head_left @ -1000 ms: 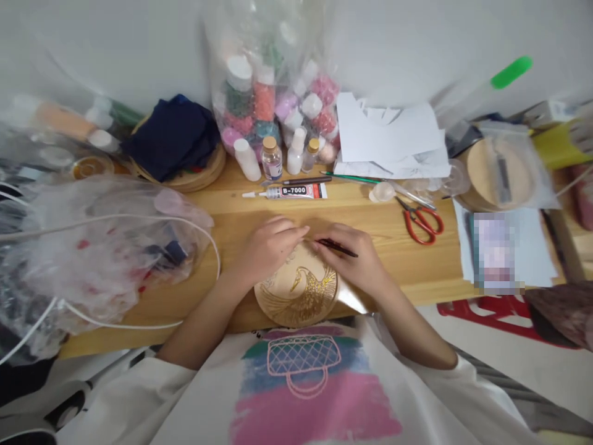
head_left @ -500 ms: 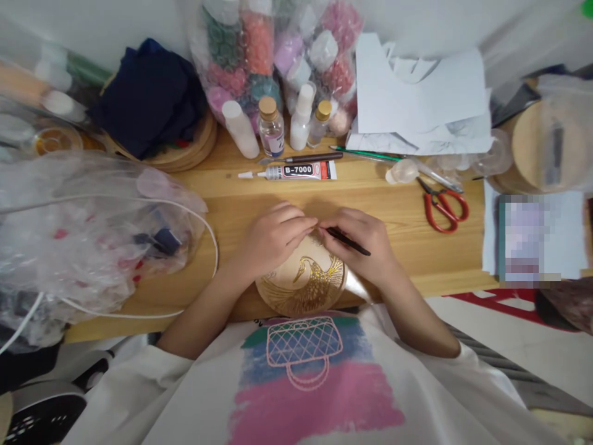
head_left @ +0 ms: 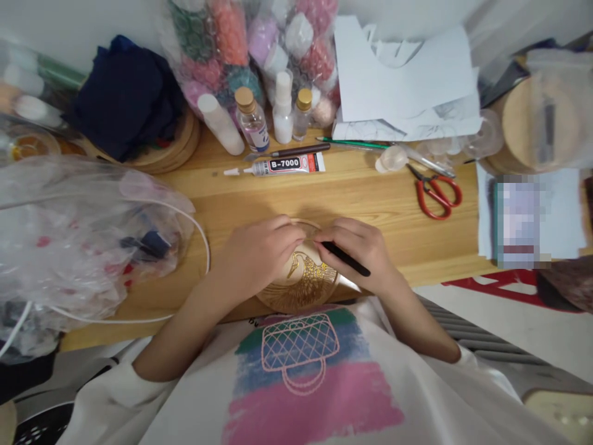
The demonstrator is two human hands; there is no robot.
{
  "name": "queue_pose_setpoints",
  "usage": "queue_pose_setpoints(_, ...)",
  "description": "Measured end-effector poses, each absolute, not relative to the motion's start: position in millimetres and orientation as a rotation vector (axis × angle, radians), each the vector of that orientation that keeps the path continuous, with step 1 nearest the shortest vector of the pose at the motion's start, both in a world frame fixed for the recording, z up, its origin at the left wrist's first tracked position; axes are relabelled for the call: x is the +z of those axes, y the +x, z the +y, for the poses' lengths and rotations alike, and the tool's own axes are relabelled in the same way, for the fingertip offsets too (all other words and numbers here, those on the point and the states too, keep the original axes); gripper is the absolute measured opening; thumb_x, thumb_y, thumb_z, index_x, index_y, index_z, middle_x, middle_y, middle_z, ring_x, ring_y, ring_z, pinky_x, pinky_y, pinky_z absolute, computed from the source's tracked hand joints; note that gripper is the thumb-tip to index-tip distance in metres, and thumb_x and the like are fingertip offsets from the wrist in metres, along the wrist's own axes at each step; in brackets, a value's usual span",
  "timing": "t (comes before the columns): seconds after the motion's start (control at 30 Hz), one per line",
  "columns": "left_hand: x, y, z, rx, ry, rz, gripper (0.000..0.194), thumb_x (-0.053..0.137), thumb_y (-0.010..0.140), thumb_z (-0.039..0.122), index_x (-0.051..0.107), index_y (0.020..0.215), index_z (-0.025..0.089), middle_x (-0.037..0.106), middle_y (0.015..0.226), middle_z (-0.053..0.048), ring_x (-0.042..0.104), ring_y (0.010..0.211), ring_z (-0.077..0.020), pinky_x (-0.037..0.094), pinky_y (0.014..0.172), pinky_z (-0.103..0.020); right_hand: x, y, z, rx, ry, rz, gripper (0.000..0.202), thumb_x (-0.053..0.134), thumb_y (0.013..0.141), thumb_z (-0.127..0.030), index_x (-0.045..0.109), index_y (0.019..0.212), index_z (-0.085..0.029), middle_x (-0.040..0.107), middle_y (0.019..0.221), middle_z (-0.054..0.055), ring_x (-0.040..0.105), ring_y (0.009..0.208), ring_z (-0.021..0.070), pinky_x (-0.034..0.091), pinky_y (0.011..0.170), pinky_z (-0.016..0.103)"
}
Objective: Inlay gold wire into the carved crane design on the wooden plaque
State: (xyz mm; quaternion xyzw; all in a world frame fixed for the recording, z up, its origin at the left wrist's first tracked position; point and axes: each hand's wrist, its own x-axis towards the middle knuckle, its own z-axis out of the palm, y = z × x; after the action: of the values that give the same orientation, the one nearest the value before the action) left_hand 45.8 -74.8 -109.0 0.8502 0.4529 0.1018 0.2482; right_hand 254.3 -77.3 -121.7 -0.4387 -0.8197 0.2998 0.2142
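Note:
A round disc (head_left: 301, 296) with a raised golden crane and fine feather lines lies at the table's front edge, close to my body. My left hand (head_left: 262, 250) rests over its upper left, fingers bent and pressed together; whatever is under the fingertips is hidden. A slim black tool (head_left: 345, 258) slants through my right hand (head_left: 359, 247), gripped between thumb and fingers. Its tip is too small to make out, near the left fingertips above the crane's neck. Both hands nearly meet at the disc's upper part.
Behind the hands lie a B-7000 glue tube (head_left: 282, 164) and a dark-handled tool (head_left: 301, 150). Small bottles (head_left: 252, 120) stand further back. Red-handled scissors (head_left: 438, 194) lie right, white papers (head_left: 403, 80) behind them. A clear plastic bag (head_left: 83, 241) and white cable (head_left: 204, 238) fill the left.
The view has shifted, so the table items appear further left and higher. My fingers sit slightly lower in view, and more of the disc's far rim and the black tool shows.

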Motion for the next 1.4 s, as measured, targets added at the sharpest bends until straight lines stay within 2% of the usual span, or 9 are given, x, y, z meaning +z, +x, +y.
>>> queue_pose_setpoints(0.17,-91.3,24.1,-83.6,0.288,2.405,1.268,0.027,0.041,0.101,0.028,0.067,0.095,0.022,0.071,0.088,0.001,0.064,0.076,-0.0159,0.041,0.062,-0.027,-118.9,261.8,-80.8,0.823,-1.141,-2.172,0.013,0.055,0.091,-0.025,0.068,0.087,-0.024,0.068,0.075,0.003,0.063,0.067,0.0166,0.050,0.062,0.030)
queue_pose_setpoints(0.3,-74.6,4.9,-92.3,0.391,2.376,1.353,0.022,0.046,0.100,0.029,0.067,0.099,0.022,0.072,0.087,0.002,0.063,0.073,-0.0123,0.042,0.062,-0.024,-115.8,277.9,-84.8,0.770,-1.091,-2.058,0.007,0.062,0.088,-0.020,0.067,0.086,-0.024,0.067,0.072,0.001,0.062,0.064,0.0135,0.047,0.057,0.027)
queue_pose_setpoints(0.43,-55.0,-6.6,-98.9,0.450,2.317,1.439,0.019,0.049,0.096,0.030,0.068,0.094,0.028,0.071,0.078,0.006,0.062,0.063,-0.0100,0.040,0.053,-0.022,-110.6,288.0,-90.8,0.838,-1.160,-1.958,0.006,0.065,0.087,-0.022,0.068,0.084,-0.027,0.066,0.070,0.000,0.060,0.061,0.0132,0.046,0.055,0.027)
queue_pose_setpoints(0.6,-39.3,-10.8,-103.7,0.373,2.308,1.560,0.020,0.049,0.094,0.034,0.068,0.087,0.029,0.069,0.070,0.007,0.060,0.056,-0.0094,0.038,0.050,-0.022,-107.6,291.3,-93.2,0.786,-1.162,-1.926,0.007,0.067,0.084,-0.021,0.068,0.081,-0.027,0.067,0.069,0.000,0.061,0.060,0.0133,0.047,0.054,0.028)
queue_pose_setpoints(0.73,-38.4,-19.9,-108.2,0.374,2.312,1.684,0.019,0.051,0.094,0.039,0.066,0.086,0.030,0.068,0.073,0.008,0.057,0.059,-0.0098,0.034,0.051,-0.023,-107.0,296.0,-91.7,0.739,-1.188,-1.901,0.009,0.066,0.083,-0.019,0.067,0.078,-0.027,0.067,0.067,-0.001,0.061,0.059,0.0136,0.047,0.053,0.028)
queue_pose_setpoints(0.87,-42.0,-29.6,-109.6,0.365,2.298,1.822,0.023,0.052,0.093,0.041,0.063,0.079,0.027,0.062,0.067,0.006,0.056,0.061,-0.0108,0.033,0.053,-0.025,-109.2,304.1,-89.8,0.729,-1.210,-1.894,0.008,0.066,0.082,-0.019,0.067,0.076,-0.026,0.067,0.067,-0.001,0.061,0.058,0.0134,0.047,0.054,0.028)
queue_pose_setpoints(1.03,-47.7,-32.9,-105.2,0.345,2.276,1.871,0.028,0.050,0.093,0.038,0.064,0.074,0.023,0.067,0.070,0.005,0.057,0.059,-0.0102,0.033,0.053,-0.025,-115.1,316.6,-86.8,0.687,-1.262,-1.837,0.009,0.067,0.079,-0.016,0.067,0.076,-0.024,0.066,0.066,-0.001,0.060,0.058,0.0136,0.046,0.055,0.028)
queue_pose_setpoints(1.2,-51.2,-33.0,-103.6,0.407,2.327,1.834,0.027,0.053,0.093,0.038,0.065,0.073,0.024,0.066,0.064,0.006,0.057,0.056,-0.0096,0.034,0.051,-0.023,-116.1,326.9,-84.0,0.717,-1.288,-1.836,0.007,0.069,0.078,-0.018,0.067,0.075,-0.024,0.067,0.066,-0.001,0.060,0.058,0.0134,0.046,0.054,0.028)
queue_pose_setpoints(1.4,-60.4,-44.8,-103.9,0.250,2.386,1.903,0.031,0.049,0.094,0.037,0.063,0.071,0.023,0.064,0.062,0.005,0.058,0.058,-0.0113,0.034,0.051,-0.022,-117.8,335.5,-84.1,0.747,-1.321,-1.863,0.008,0.069,0.080,-0.020,0.067,0.072,-0.023,0.067,0.066,0.001,0.061,0.058,0.0138,0.047,0.053,0.027)
